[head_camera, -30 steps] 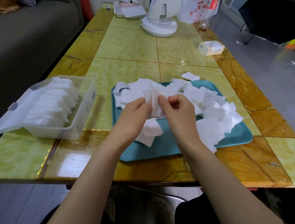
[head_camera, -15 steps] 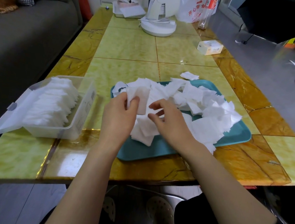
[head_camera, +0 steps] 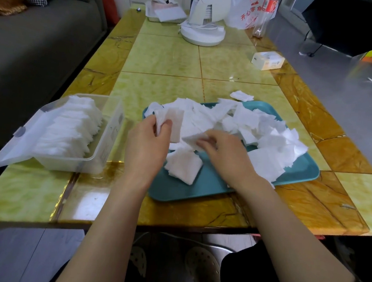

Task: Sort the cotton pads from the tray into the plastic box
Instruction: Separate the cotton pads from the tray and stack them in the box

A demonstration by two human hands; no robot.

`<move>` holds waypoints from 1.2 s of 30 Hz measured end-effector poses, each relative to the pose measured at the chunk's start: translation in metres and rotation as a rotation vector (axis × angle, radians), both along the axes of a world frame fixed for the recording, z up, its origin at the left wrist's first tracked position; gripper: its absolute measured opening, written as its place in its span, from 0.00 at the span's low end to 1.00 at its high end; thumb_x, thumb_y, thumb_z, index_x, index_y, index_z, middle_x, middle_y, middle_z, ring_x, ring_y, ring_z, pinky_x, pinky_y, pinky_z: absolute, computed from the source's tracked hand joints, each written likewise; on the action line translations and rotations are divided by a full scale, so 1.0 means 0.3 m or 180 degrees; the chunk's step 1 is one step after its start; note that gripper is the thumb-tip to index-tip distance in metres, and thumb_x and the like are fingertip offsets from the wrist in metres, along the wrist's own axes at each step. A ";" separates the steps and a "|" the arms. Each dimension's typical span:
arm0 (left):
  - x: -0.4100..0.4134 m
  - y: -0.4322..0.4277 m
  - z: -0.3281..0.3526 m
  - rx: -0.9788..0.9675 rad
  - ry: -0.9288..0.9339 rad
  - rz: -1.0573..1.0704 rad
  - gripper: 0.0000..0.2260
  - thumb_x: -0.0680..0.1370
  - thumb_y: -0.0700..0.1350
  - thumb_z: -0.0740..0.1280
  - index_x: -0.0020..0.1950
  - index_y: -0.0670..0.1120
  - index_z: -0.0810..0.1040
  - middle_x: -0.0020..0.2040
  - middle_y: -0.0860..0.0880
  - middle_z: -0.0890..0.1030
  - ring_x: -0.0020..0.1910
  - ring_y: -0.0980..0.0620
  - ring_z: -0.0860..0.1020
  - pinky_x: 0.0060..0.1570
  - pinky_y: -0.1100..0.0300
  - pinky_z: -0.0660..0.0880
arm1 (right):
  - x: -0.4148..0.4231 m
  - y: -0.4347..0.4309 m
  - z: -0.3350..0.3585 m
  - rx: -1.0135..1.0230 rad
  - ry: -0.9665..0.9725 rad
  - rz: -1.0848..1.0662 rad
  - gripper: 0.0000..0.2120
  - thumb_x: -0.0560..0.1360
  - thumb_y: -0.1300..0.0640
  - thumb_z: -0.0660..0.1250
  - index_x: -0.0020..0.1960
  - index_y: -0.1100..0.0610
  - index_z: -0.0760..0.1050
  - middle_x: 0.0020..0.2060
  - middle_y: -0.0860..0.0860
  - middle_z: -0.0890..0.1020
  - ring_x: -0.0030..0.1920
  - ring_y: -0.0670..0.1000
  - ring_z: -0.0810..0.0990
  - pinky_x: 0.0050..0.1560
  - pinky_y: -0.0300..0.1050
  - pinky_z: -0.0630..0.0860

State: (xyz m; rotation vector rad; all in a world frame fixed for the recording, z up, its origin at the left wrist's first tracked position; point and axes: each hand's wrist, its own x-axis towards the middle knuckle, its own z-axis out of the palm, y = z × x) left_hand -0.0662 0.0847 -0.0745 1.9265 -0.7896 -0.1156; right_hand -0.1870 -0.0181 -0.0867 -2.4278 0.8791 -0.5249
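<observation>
right hand [head_camera: 226,158] has left the held pads [head_camera: 174,123] and dropped to pinch a loose pad [head_camera: 190,139].

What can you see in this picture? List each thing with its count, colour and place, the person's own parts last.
table: one, green and amber, under everything
tray: one, teal, table centre
loose cotton pads: many, white, heaped on tray
stray pad: one, white, on table beyond tray
plastic box: one, clear, left of tray, lid open
stacked pads: many, white, inside box
fan: one, white, far end
bag: one, white, beside fan
bottle: one, clear, red label, beside bag
small carton: one, white and yellow, right edge
sofa: one, grey, left
left hand: one, pinches held pads above tray
right hand: one, pinches single pad on heap
</observation>
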 end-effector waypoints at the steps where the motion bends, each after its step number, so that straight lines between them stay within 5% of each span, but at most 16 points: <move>1: 0.001 0.001 0.001 0.0013 0.0005 0.0043 0.13 0.80 0.45 0.61 0.40 0.37 0.74 0.30 0.46 0.72 0.29 0.53 0.66 0.26 0.66 0.62 | -0.003 -0.007 0.008 -0.0002 -0.0307 -0.0144 0.12 0.77 0.53 0.64 0.37 0.55 0.68 0.30 0.45 0.72 0.35 0.48 0.71 0.36 0.43 0.63; 6: 0.007 0.000 -0.003 0.0035 0.0004 0.0059 0.14 0.79 0.44 0.61 0.41 0.34 0.73 0.30 0.47 0.69 0.29 0.52 0.65 0.25 0.67 0.63 | -0.024 -0.017 0.045 0.0193 -0.1236 -0.0278 0.08 0.80 0.61 0.58 0.42 0.63 0.68 0.33 0.52 0.72 0.34 0.48 0.67 0.36 0.40 0.63; 11: -0.001 -0.005 -0.003 -0.0037 0.0210 -0.0295 0.14 0.77 0.42 0.65 0.34 0.36 0.68 0.29 0.46 0.65 0.30 0.52 0.62 0.27 0.63 0.57 | -0.018 0.008 0.040 0.0346 -0.0796 0.0755 0.06 0.77 0.61 0.62 0.47 0.56 0.78 0.42 0.48 0.81 0.43 0.46 0.77 0.45 0.38 0.72; 15: -0.020 -0.010 -0.005 0.0039 0.0575 -0.0756 0.17 0.77 0.43 0.66 0.29 0.47 0.66 0.23 0.56 0.64 0.28 0.56 0.61 0.28 0.64 0.57 | -0.001 0.010 0.015 0.0263 -0.0848 0.0577 0.01 0.75 0.57 0.67 0.46 0.54 0.78 0.38 0.45 0.81 0.41 0.45 0.77 0.44 0.39 0.74; 20: -0.032 -0.011 0.006 0.0104 0.0662 -0.1042 0.17 0.74 0.50 0.65 0.42 0.34 0.75 0.32 0.46 0.70 0.33 0.54 0.66 0.34 0.59 0.60 | -0.006 0.000 0.020 0.0170 -0.1054 0.0315 0.02 0.75 0.55 0.68 0.45 0.50 0.75 0.38 0.41 0.78 0.39 0.39 0.75 0.41 0.32 0.71; 23: -0.037 -0.014 0.004 0.0320 0.0604 -0.1048 0.13 0.76 0.44 0.64 0.45 0.32 0.75 0.35 0.45 0.71 0.35 0.53 0.66 0.35 0.58 0.61 | -0.004 0.004 0.020 0.0153 -0.1046 0.0248 0.03 0.74 0.55 0.69 0.45 0.50 0.75 0.38 0.40 0.77 0.40 0.36 0.74 0.40 0.31 0.70; 31: -0.044 -0.007 0.014 0.0524 0.0574 -0.1082 0.12 0.78 0.43 0.60 0.41 0.35 0.74 0.32 0.48 0.69 0.31 0.54 0.64 0.30 0.62 0.58 | 0.003 0.008 0.020 0.0609 -0.1191 0.0091 0.03 0.73 0.55 0.70 0.42 0.54 0.77 0.35 0.42 0.78 0.36 0.39 0.73 0.37 0.30 0.67; 36: -0.057 -0.007 0.024 0.0492 0.0887 -0.1186 0.14 0.79 0.48 0.61 0.38 0.41 0.71 0.33 0.50 0.67 0.34 0.54 0.65 0.35 0.59 0.60 | 0.000 0.008 0.024 0.0581 -0.1160 0.0056 0.03 0.74 0.55 0.69 0.42 0.53 0.76 0.34 0.41 0.76 0.35 0.39 0.73 0.37 0.30 0.67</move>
